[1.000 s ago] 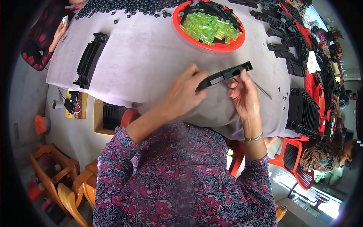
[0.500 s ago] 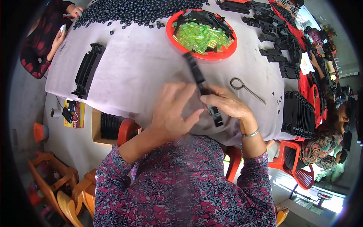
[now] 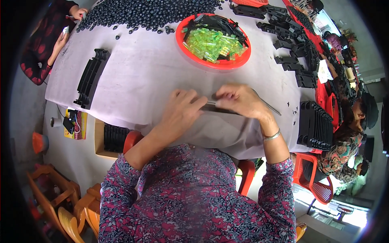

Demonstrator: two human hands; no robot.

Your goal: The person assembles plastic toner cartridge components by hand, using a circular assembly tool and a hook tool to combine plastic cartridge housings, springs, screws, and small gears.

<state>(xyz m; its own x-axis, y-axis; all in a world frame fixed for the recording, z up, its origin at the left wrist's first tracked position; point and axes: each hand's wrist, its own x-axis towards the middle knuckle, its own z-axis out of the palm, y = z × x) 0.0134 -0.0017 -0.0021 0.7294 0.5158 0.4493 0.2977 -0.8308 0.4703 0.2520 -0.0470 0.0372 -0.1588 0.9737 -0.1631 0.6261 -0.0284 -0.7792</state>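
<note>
Since half a second ago I see the black strip [image 3: 222, 108] swung from a steep diagonal to nearly level, and both hands have come down onto it at the counter's near edge.

Head view: my left hand [image 3: 181, 112] lies palm down, fingers curled over the strip's left end and pinching it. My right hand [image 3: 240, 101] is closed over the strip's middle and right part, fingertips pressing on it; a bangle [image 3: 272, 135] sits on that wrist. The strip rests on the grey cloth of the counter [image 3: 137, 77], mostly hidden under the hands. A thin metal rod [image 3: 270, 107] shows just beyond the right hand, angled away to the right.

Farther up the counter stands a red tray [image 3: 214, 65] of green clear pieces [image 3: 212, 42] with black parts. A long black rack [image 3: 90, 79] lies well apart on the left. Small black beads [image 3: 146, 14] cover the far edge. Stacked black racks [image 3: 314, 125] sit at the right edge. Another person's hand [image 3: 60, 38] shows at upper left.
</note>
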